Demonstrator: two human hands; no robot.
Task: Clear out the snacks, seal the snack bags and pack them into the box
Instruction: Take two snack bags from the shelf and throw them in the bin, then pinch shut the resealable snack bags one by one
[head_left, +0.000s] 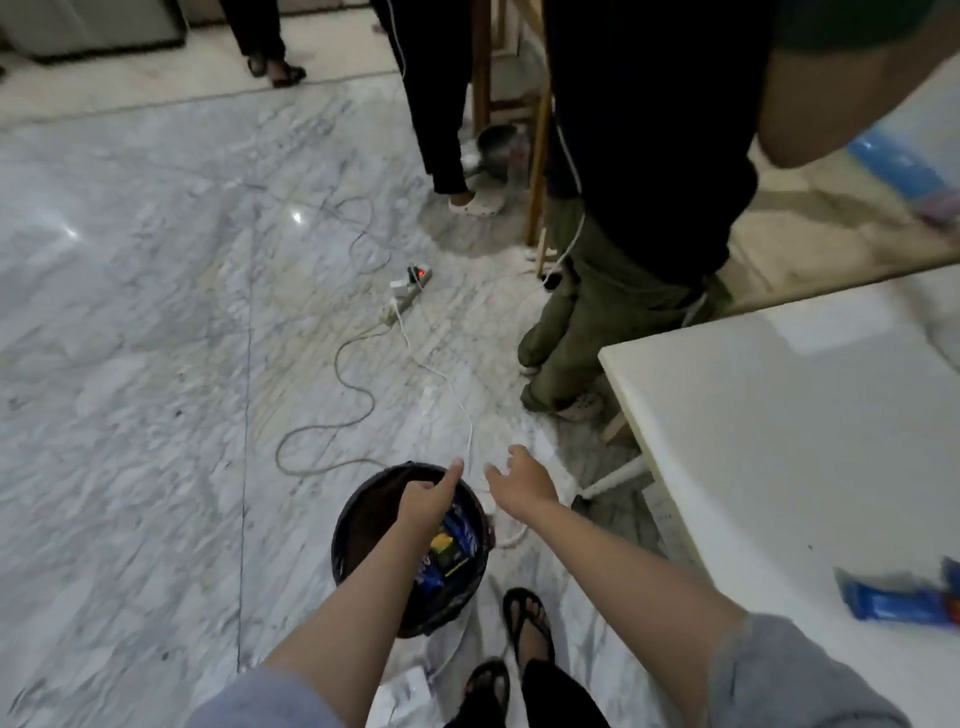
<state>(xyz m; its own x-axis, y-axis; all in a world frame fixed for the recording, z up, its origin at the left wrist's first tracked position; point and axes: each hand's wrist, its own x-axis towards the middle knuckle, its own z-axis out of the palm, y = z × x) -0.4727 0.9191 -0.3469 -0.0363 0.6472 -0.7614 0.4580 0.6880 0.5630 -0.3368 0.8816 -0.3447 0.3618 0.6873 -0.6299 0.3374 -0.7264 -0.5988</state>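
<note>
A round bin (358, 540) with a black liner stands on the marble floor just in front of my feet. Blue and yellow snack wrappers (449, 551) lie inside it. My left hand (426, 499) hovers over the bin's opening, thumb out and fingers curled, and nothing shows in it. My right hand (522, 480) is just right of the bin's rim, fingers spread and empty. A blue snack bag (893, 603) lies on the white table (779, 415) at the right.
A power strip (405, 293) with trailing cables lies on the floor ahead. Two people stand close by, one against the table's far corner (597, 312), another by a wooden stool (535, 156). White papers (400, 696) lie by my feet.
</note>
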